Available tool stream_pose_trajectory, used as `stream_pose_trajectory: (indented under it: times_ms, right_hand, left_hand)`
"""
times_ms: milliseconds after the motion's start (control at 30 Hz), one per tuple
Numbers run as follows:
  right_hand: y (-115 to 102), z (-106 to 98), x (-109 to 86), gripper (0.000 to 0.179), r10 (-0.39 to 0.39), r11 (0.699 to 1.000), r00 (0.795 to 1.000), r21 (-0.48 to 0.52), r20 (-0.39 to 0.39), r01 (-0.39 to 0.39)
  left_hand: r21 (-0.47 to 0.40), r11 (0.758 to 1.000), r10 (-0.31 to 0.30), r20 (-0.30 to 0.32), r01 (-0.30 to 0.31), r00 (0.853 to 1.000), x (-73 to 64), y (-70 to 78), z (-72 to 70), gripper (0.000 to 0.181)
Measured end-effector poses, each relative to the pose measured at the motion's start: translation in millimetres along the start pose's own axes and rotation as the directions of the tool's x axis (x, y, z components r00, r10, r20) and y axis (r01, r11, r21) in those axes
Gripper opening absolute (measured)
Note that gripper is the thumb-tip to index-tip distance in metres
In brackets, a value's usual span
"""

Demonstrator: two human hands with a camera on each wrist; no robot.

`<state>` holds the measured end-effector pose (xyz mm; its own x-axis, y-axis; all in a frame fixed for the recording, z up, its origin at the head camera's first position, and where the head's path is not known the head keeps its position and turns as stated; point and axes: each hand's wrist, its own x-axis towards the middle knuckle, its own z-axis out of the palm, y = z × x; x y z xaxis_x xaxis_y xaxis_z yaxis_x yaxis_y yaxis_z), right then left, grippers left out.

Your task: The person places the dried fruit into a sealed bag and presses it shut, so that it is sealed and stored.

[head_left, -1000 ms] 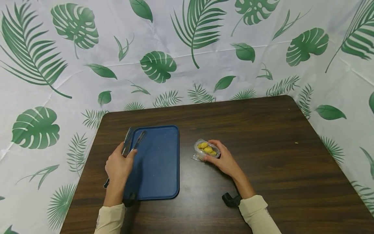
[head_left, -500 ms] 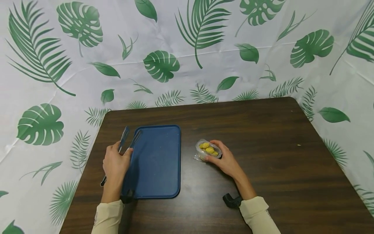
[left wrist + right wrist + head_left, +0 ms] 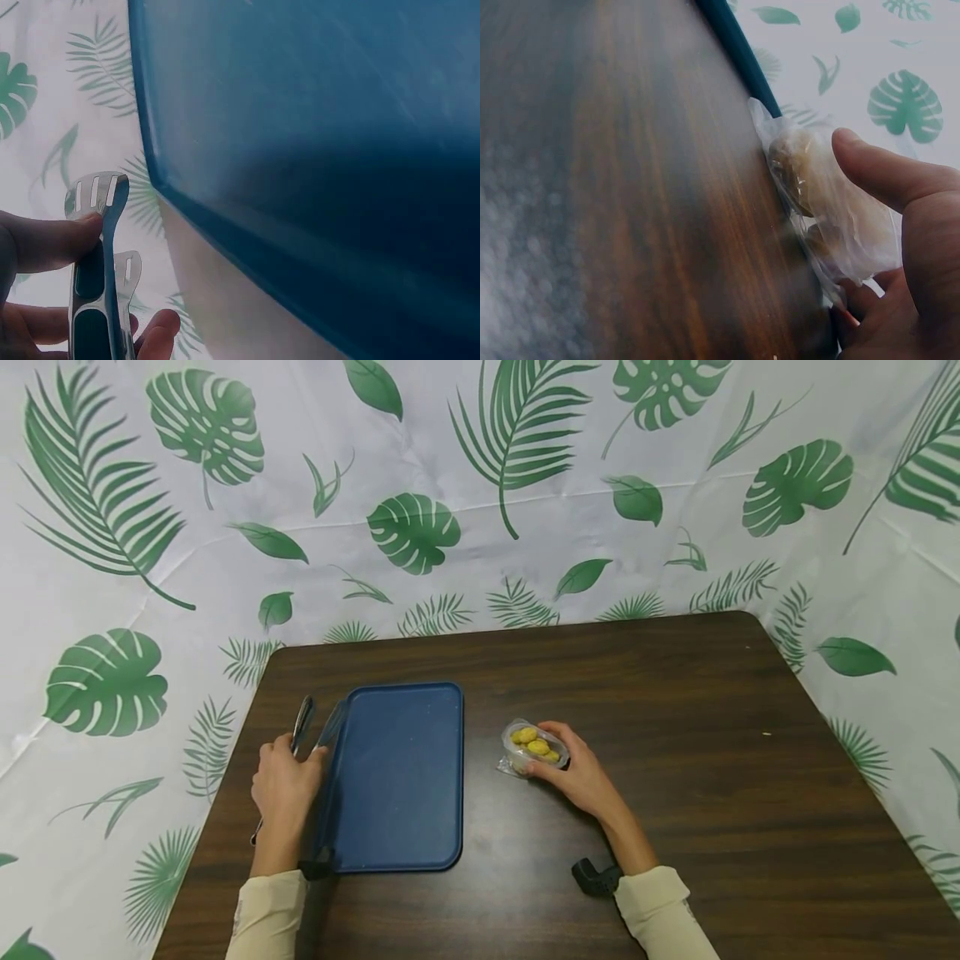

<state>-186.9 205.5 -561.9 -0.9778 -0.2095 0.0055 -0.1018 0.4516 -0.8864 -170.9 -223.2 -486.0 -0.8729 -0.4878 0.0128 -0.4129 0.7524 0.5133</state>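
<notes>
My left hand (image 3: 283, 785) grips a pair of metal tongs (image 3: 302, 724) at the left edge of the blue tray (image 3: 405, 777). Their two arms stand apart and point away from me. In the left wrist view, slotted tips and dark inlays show on the tongs (image 3: 91, 289), with the thumb pressed on one arm. My right hand (image 3: 585, 777) holds a small clear plastic container (image 3: 513, 752), thumb on the near side and fingers on the far side. Several yellow oval pieces (image 3: 537, 747) lie inside it. Crinkled clear film shows around the container (image 3: 832, 210) in the right wrist view.
Both hands work over a dark wood-grain table (image 3: 675, 693). A white cloth with green leaves (image 3: 540, 460) hangs behind and beside it. A strip of tabletop separates the tray from the container. A black wrist device (image 3: 595, 877) sits on the right wrist.
My left hand has moved left and slightly toward me with the tongs, whose tips have gone from over the tray to its left edge. The right hand and container stay in place.
</notes>
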Motion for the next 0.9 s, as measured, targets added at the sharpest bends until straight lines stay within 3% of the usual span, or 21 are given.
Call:
stream_pose_trajectory:
  times_ms: [500, 900]
  right_hand:
    - [-0.4, 0.2, 0.5, 0.071, 0.006, 1.0, 1.0, 0.0, 0.009, -0.006]
    - [1.3, 0.2, 0.8, 0.07, 0.006, 1.0, 1.0, 0.002, -0.001, -0.006]
  left_hand:
    - [0.049, 0.998, -0.049, 0.053, 0.046, 0.997, 13.6, -18.7, 7.1, 0.066]
    - [0.124, 0.992, -0.046, 0.118, 0.031, 0.992, 26.4, -25.3, 12.7, 0.064]
